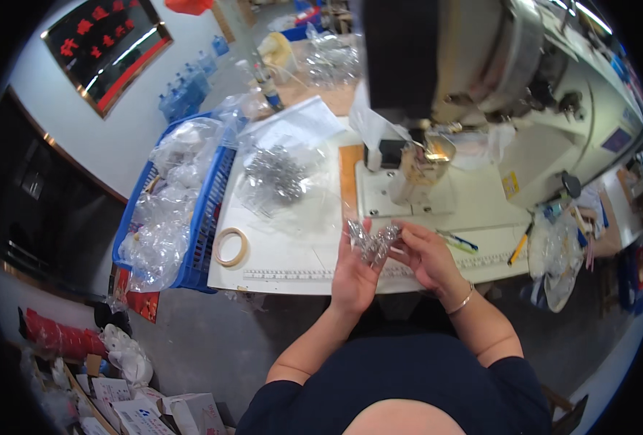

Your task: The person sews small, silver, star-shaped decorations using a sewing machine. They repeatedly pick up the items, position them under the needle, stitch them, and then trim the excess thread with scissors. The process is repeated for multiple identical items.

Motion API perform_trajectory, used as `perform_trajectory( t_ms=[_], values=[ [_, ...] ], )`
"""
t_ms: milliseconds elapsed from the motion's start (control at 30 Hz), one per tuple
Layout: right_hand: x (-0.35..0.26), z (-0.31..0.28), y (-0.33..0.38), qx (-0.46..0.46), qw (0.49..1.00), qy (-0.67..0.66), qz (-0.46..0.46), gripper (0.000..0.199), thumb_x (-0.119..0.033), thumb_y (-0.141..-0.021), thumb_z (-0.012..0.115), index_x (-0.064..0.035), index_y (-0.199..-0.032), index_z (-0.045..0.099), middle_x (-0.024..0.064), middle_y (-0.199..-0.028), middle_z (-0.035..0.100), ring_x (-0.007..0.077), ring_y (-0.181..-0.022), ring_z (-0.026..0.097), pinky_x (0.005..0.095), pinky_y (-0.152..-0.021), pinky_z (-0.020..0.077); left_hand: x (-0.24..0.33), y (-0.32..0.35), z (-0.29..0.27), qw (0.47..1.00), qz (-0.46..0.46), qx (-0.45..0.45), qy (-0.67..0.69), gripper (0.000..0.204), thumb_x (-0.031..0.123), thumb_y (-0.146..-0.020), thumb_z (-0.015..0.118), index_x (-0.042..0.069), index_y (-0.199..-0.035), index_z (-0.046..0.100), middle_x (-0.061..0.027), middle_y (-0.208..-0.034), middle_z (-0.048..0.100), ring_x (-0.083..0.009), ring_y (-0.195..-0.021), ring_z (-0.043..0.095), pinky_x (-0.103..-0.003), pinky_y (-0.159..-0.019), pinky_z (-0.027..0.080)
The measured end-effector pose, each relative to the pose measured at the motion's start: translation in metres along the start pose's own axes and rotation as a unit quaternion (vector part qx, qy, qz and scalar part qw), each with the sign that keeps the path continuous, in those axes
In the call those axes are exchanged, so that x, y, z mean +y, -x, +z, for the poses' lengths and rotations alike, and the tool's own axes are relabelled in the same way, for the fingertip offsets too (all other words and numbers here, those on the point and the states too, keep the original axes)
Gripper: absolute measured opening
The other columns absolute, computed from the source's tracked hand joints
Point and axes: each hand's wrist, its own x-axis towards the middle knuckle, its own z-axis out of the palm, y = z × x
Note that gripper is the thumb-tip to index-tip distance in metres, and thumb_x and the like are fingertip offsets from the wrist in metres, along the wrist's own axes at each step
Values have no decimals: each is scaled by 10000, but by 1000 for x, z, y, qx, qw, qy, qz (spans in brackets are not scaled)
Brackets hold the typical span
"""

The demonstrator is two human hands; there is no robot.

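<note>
A silvery, glittering V-shaped ornament (373,245) is held over the front edge of the white sewing machine table (299,232). My left hand (353,281) supports it from the left, with the palm turned up and the thumb side partly behind it. On its other side, my right hand (433,262) pinches the ornament's right end between thumb and fingers. Just beyond my hands stands the sewing machine (412,177), its lamp glowing near the needle area. To the left, a pile of similar silvery pieces (281,174) lies on clear plastic.
A tape roll (231,247) lies at the table's front left, with a ruler strip (289,275) along the edge. A blue basket (204,250) full of plastic bags stands left. Right of my hands are a green-and-blue tool (460,241) and an orange pencil-like stick (520,244).
</note>
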Motion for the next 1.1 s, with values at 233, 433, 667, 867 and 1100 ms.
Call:
perform_trajectory(
  t_ms=[233, 433, 667, 867, 1100],
  values=[
    [3, 41, -39, -35, 983, 173, 47, 295, -174, -922, 506, -20, -1171, 546, 83, -1049, 602, 202, -895, 615, 330, -747, 525, 44, 1, -42, 996, 87, -26, 10, 537, 143, -896, 457, 79, -1392, 260, -106, -1260, 471, -238, -1133, 497, -413, -943, 420],
    [-29, 138, -160, -145, 945, 292, -29, 343, -168, -870, 571, -2, -1169, 544, 58, -891, 597, 127, -733, 605, 257, -655, 514, 146, -49, -24, 959, 204, 83, -180, 463, 41, -884, 481, 47, -1331, 364, -82, -1104, 521, -203, -989, 553, -365, -858, 467],
    [-33, 193, -276, -120, 865, 472, -122, 366, -85, -693, 713, 51, -1012, 596, 97, -724, 652, 151, -574, 644, 232, -496, 494, 184, -103, -45, 941, 194, 140, -239, 397, 49, -859, 558, -12, -1226, 418, -137, -1053, 533, -224, -882, 617, -266, -737, 526],
    [-19, 171, -309, -87, 780, 600, -151, 394, -160, -643, 762, 45, -951, 628, 133, -734, 660, 163, -551, 645, 277, -575, 522, 195, -90, -66, 642, 296, 254, -660, 494, 151, -797, 665, -25, -1188, 420, -190, -1110, 478, -275, -1050, 516, -350, -801, 456],
    [-9, 145, -274, 40, 665, 607, -433, 472, -266, -734, 699, 24, -1089, 585, 163, -952, 638, 301, -821, 629, 353, -757, 496, 191, -135, -35, 323, 264, 31, -908, 653, 300, -790, 652, 88, -1341, 373, -143, -1410, 320, -382, -1299, 273, -477, -1033, 261]
  ],
)
